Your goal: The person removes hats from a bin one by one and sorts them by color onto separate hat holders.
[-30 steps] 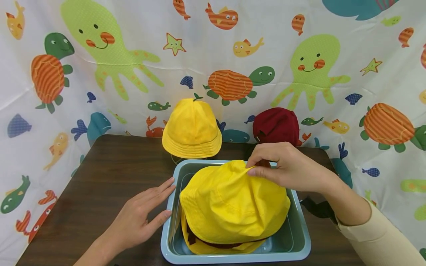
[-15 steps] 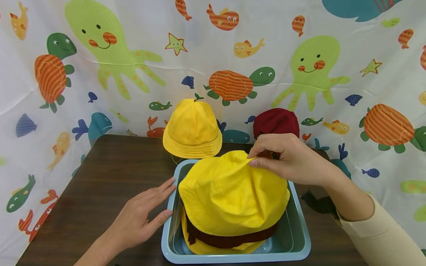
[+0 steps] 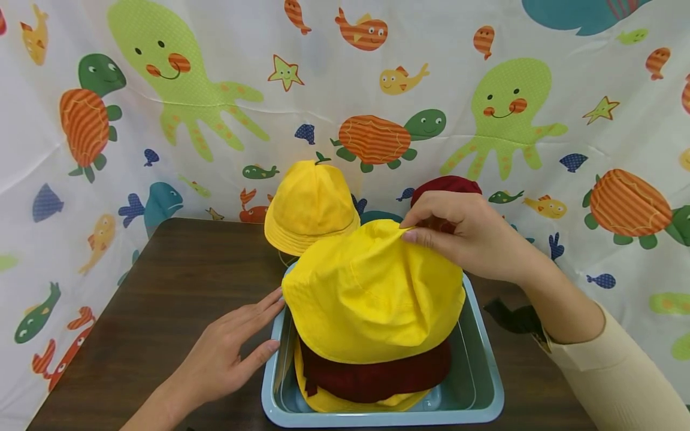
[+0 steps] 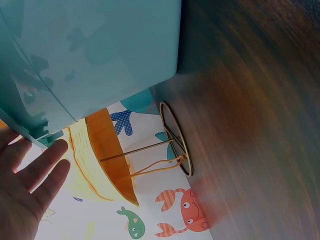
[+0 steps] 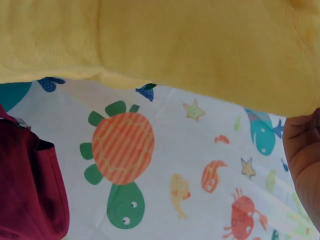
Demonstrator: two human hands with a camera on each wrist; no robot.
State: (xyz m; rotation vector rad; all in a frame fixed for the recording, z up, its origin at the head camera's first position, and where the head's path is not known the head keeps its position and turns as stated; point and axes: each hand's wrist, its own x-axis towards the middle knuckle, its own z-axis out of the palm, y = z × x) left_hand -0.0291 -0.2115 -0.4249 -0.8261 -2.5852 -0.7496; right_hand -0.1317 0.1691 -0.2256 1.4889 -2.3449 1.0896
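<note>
My right hand [image 3: 466, 233] pinches the crown of a yellow bucket hat [image 3: 372, 293] and holds it up above a light blue plastic tub [image 3: 385, 419]. In the right wrist view the yellow cloth fills the top, and part of the hand [image 5: 306, 160] shows at the right edge. Below the raised hat, a dark red hat [image 3: 383, 377] lies in the tub on top of another yellow hat [image 3: 345, 404]. My left hand [image 3: 232, 347] rests its extended fingers against the tub's left rim; in the left wrist view its fingers [image 4: 50, 160] touch the tub wall.
Behind the tub, a yellow hat [image 3: 309, 206] with a small green stalk sits on a wire stand [image 4: 185, 150]. A dark red hat [image 5: 32, 185] stands at the back right, partly covered by my right hand. A sea-animal curtain [image 3: 226, 54] hangs behind the dark wooden table [image 3: 188, 269].
My right hand has lifted the yellow hat upward, and more of the dark red hat underneath shows. The left hand has stayed at the tub's rim.
</note>
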